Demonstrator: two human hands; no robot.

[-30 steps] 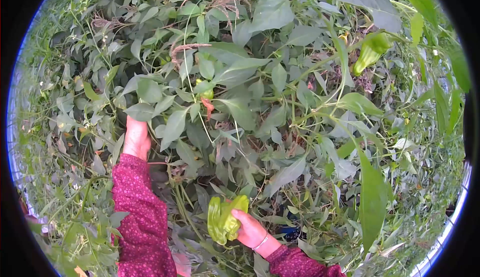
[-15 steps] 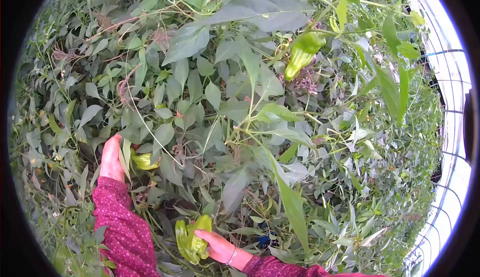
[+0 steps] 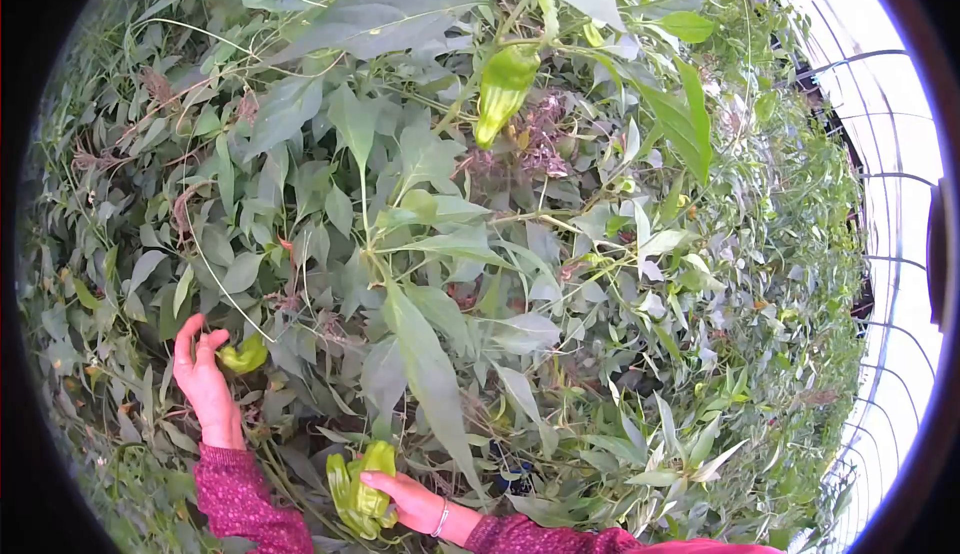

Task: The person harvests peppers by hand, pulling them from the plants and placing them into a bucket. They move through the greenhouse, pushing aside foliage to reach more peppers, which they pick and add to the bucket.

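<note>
Green peppers [image 3: 361, 491], more than one, are held in my right hand [image 3: 398, 496] at the bottom centre, with the thumb pressed over them. Further left and higher, my left hand [image 3: 205, 382] reaches up among the leaves, its fingers bent and apart. A single yellow-green pepper [image 3: 244, 355] is just right of its fingertips, and I cannot tell whether they touch. Another green pepper [image 3: 506, 94] hangs from a stem at the upper centre, away from both hands.
Dense leafy plants [image 3: 430, 354] surround both hands, with long leaves and thin stems crossing in front. Dried reddish flower heads [image 3: 540, 139] show behind the hanging pepper. Along the right side runs a pale wall with curved dark bars [image 3: 900, 176]. A dark blue object [image 3: 515, 476] lies low among leaves.
The view has shifted, so the plants appear further left. My left hand has come out from behind the leaves and its fingers now show. My right hand still holds the peppers.
</note>
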